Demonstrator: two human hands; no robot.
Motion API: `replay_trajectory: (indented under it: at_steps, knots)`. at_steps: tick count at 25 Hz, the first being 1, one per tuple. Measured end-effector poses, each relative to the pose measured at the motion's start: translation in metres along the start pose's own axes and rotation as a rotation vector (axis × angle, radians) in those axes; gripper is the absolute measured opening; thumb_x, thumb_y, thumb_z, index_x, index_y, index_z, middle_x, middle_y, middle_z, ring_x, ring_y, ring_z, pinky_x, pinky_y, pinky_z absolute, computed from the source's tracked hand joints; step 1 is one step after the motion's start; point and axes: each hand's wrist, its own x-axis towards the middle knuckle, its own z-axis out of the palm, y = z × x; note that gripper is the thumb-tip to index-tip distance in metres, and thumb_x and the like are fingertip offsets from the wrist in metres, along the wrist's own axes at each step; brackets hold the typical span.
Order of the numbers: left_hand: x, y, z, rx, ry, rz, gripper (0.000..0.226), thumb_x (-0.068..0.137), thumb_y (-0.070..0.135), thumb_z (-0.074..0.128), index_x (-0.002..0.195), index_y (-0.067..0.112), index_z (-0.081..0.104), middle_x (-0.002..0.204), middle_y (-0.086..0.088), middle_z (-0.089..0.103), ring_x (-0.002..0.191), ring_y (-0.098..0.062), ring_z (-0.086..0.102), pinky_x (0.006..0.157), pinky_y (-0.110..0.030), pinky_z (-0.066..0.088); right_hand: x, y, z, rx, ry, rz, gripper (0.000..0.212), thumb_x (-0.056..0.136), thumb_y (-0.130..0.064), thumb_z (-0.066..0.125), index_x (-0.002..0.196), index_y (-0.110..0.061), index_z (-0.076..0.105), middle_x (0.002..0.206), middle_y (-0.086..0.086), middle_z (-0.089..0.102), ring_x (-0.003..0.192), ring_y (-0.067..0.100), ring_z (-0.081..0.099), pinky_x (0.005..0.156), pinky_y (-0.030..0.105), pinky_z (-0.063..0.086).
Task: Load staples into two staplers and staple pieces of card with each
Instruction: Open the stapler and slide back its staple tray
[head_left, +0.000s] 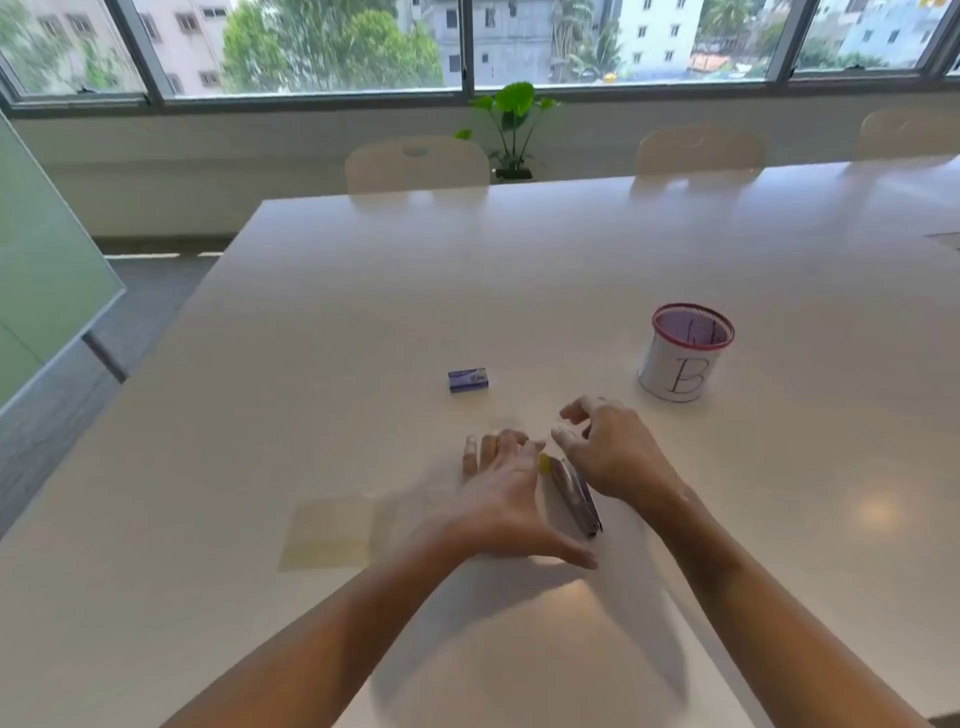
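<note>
Stapler (574, 493): front end hidden under right hand (613, 452); grip there cannot be told. Beside stapler, left hand (506, 493) motion-blurred. Card (332, 535) left of stapler smeared, edges unclear. Staple box (468, 380) beyond stapler: print too small.

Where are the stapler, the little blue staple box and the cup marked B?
stapler (576, 496), head view, on its grey body between the hands
staple box (468, 380), head view, on its top face
cup (675, 382), head view, on its white wall
</note>
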Motion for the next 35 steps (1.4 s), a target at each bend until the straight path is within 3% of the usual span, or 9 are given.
replay_trajectory:
  at_steps: [3, 7, 13, 18, 22, 28, 31, 33, 35]
  knots:
    - [-0.003, 0.009, 0.005, 0.062, 0.055, 0.028, 0.136, 0.034, 0.091, 0.064, 0.146, 0.025, 0.024, 0.135, 0.005, 0.028, 0.137, -0.017, 0.015, 0.121, -0.05, -0.003, -0.006, 0.004, 0.002, -0.006, 0.007, 0.025, 0.036, 0.091, -0.04, 0.064, 0.123, -0.025, 0.061, 0.121, 0.001, 0.061, 0.096, 0.014, 0.059, 0.087, 0.029, 0.045]
    - [-0.001, 0.015, 0.009, -0.008, 0.162, 0.0, 0.109, 0.04, 0.083, 0.069, 0.126, 0.024, 0.041, 0.11, 0.008, 0.032, 0.104, -0.011, 0.025, 0.105, -0.042, 0.027, -0.017, 0.011, 0.011, 0.031, 0.022, 0.051, 0.039, 0.091, -0.041, 0.064, 0.125, -0.023, 0.059, 0.12, -0.001, 0.061, 0.096, 0.013, 0.057, 0.081, 0.025, 0.04]
    - [0.001, 0.019, 0.003, 0.037, 0.273, 0.039, 0.096, 0.047, 0.072, 0.074, 0.124, 0.02, 0.051, 0.115, 0.005, 0.046, 0.11, -0.014, 0.033, 0.098, -0.039, 0.027, -0.014, 0.015, 0.009, 0.116, 0.046, 0.105, 0.038, 0.091, -0.042, 0.065, 0.123, -0.022, 0.061, 0.103, -0.006, 0.068, 0.089, 0.012, 0.059, 0.077, 0.023, 0.045]
    - [0.001, 0.012, -0.01, 0.007, 0.462, 0.098, 0.1, 0.049, 0.069, 0.072, 0.132, 0.018, 0.05, 0.124, 0.007, 0.047, 0.119, -0.012, 0.034, 0.099, -0.032, 0.018, -0.006, 0.01, 0.014, 0.377, 0.003, 0.135, 0.026, 0.094, -0.047, 0.06, 0.111, -0.027, 0.064, 0.082, -0.015, 0.068, 0.072, 0.0, 0.065, 0.055, 0.012, 0.045]
    - [0.003, 0.004, -0.02, -0.107, 0.546, 0.153, 0.099, 0.051, 0.064, 0.08, 0.133, 0.021, 0.046, 0.127, 0.008, 0.046, 0.122, -0.008, 0.035, 0.097, -0.031, 0.023, 0.0, 0.004, 0.014, 0.818, -0.083, 0.131, 0.023, 0.094, -0.04, 0.065, 0.105, -0.021, 0.07, 0.076, -0.015, 0.073, 0.077, 0.003, 0.068, 0.072, 0.019, 0.05]
    - [0.006, -0.012, -0.034, -0.589, 0.334, 0.172, 0.108, 0.062, 0.035, 0.081, 0.152, 0.02, 0.024, 0.14, 0.005, 0.038, 0.125, -0.009, 0.044, 0.104, -0.025, 0.039, 0.004, -0.014, 0.018, 1.062, -0.105, 0.08, 0.024, 0.094, -0.032, 0.066, 0.105, -0.011, 0.072, 0.082, -0.004, 0.074, 0.079, 0.007, 0.069, 0.077, 0.026, 0.053]
    - [0.014, -0.003, -0.034, -1.256, 0.346, -0.035, 0.07, 0.073, 0.028, 0.064, 0.138, 0.013, 0.044, 0.131, -0.008, 0.058, 0.118, -0.016, 0.058, 0.1, -0.038, 0.046, 0.003, -0.027, 0.025, 1.078, -0.035, 0.05, 0.024, 0.092, -0.031, 0.069, 0.104, -0.011, 0.072, 0.09, 0.006, 0.076, 0.084, 0.018, 0.072, 0.081, 0.032, 0.058]
    - [0.02, 0.007, -0.034, -1.421, 0.413, -0.107, 0.029, 0.094, 0.026, 0.054, 0.118, 0.011, 0.052, 0.105, -0.008, 0.065, 0.096, -0.015, 0.065, 0.083, -0.032, 0.051, 0.001, -0.038, 0.033, 1.097, -0.018, 0.021, 0.022, 0.093, -0.03, 0.069, 0.103, -0.012, 0.072, 0.09, 0.006, 0.077, 0.084, 0.017, 0.074, 0.076, 0.03, 0.059]
    - [0.025, 0.017, -0.034, -1.527, 0.478, -0.108, 0.015, 0.104, 0.025, 0.045, 0.101, 0.012, 0.052, 0.089, -0.006, 0.06, 0.087, -0.02, 0.062, 0.08, -0.033, 0.05, 0.001, -0.047, 0.04, 1.077, 0.007, 0.0, 0.023, 0.093, -0.035, 0.067, 0.097, -0.013, 0.072, 0.083, 0.0, 0.076, 0.078, 0.012, 0.073, 0.068, 0.023, 0.055]
